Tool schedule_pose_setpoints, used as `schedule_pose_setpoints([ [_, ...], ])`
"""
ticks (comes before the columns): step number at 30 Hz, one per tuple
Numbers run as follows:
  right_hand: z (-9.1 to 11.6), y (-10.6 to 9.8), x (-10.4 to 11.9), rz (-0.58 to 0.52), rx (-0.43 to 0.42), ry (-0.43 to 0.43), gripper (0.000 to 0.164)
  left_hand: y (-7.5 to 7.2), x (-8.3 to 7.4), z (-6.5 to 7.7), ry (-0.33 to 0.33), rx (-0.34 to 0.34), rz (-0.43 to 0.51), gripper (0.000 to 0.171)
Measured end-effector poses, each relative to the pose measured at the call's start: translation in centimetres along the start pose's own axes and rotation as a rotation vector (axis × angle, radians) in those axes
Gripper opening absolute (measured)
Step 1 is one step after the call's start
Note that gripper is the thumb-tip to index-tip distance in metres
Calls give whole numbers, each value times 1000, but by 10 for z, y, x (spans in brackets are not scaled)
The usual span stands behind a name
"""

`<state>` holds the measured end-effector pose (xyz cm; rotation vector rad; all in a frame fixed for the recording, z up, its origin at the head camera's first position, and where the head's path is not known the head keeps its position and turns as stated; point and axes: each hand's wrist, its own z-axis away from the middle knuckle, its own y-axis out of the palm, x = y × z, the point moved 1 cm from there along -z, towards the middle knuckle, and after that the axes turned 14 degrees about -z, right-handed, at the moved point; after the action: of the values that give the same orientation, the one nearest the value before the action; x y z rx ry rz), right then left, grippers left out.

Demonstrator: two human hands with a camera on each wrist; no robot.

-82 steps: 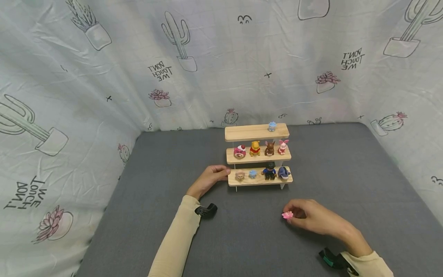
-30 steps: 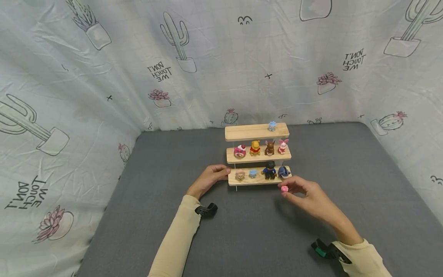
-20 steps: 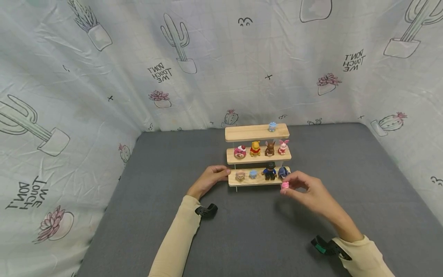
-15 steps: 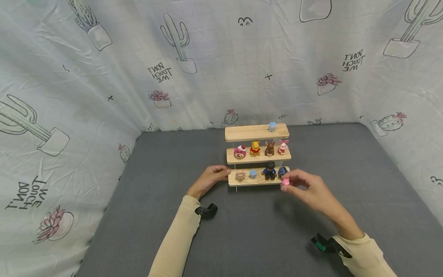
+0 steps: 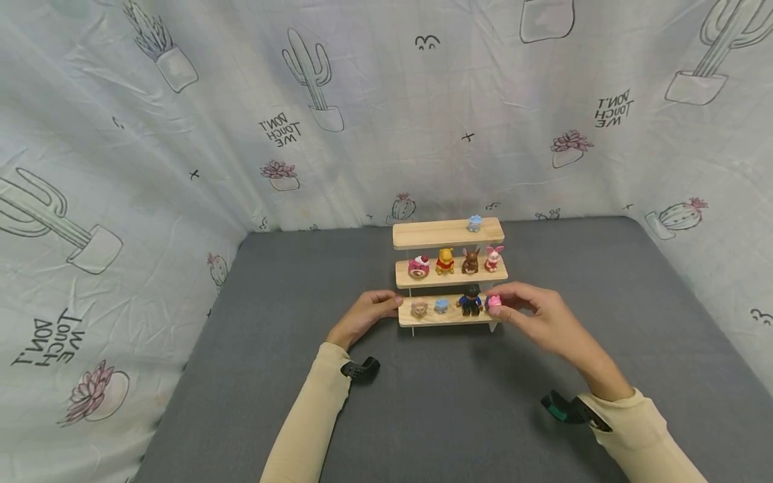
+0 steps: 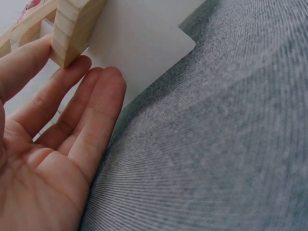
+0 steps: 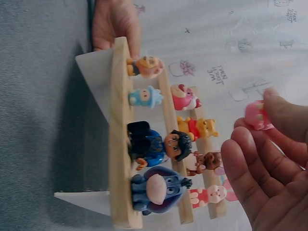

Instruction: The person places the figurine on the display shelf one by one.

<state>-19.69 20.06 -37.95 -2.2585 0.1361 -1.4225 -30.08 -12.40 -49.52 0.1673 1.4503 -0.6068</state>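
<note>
My left hand [image 5: 365, 315] pinches the left end of the bottom board of a three-tier wooden display shelf [image 5: 429, 234], thumb above and index finger beneath in the left wrist view. Between thumb and fingertips of my right hand [image 5: 543, 320] is a small pink figurine [image 7: 256, 115], held up in front of the shelf's right end. In the head view it overlaps the blue donkey figurine [image 7: 156, 190]. Along that bottom board also stand a black-haired toy figure [image 5: 470, 300], a light blue figurine [image 5: 441, 306] and a tan lion-like figurine [image 5: 419, 308].
On the middle board sit a pink bear [image 5: 419, 266], a yellow bear [image 5: 445, 261], a brown figurine [image 5: 470, 261] and a pink piglet [image 5: 493, 259]. One pale blue figurine [image 5: 474, 223] stands on the top board. Behind the grey table [image 5: 290, 282] hangs a cactus-print cloth [image 5: 374, 100].
My right hand has carried the pink figurine from low over the table up and away from me to the shelf's lower right end. My left hand has stayed at the board's left end.
</note>
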Motion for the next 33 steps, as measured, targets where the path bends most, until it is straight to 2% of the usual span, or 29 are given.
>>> schedule_pose_setpoints([
  [6, -7, -1, 1, -23, 9, 35, 15, 0, 0, 0, -3, -2, -3, 31],
  [14, -27, -3, 10, -13, 10, -74, 17, 0, -1, 1, -7, 0, -8, 31],
  [20, -42, -8, 16, 15, 17, -109, 20, 1, -2, 2, -2, 6, -6, 32],
  [27, -58, -12, 22, 40, 57, -87, 16, 0, -3, 2, -10, 5, -11, 29],
  [33, -71, -12, 26, 60, 40, -79, 16, 0, -3, 2, -5, 9, -3, 29],
])
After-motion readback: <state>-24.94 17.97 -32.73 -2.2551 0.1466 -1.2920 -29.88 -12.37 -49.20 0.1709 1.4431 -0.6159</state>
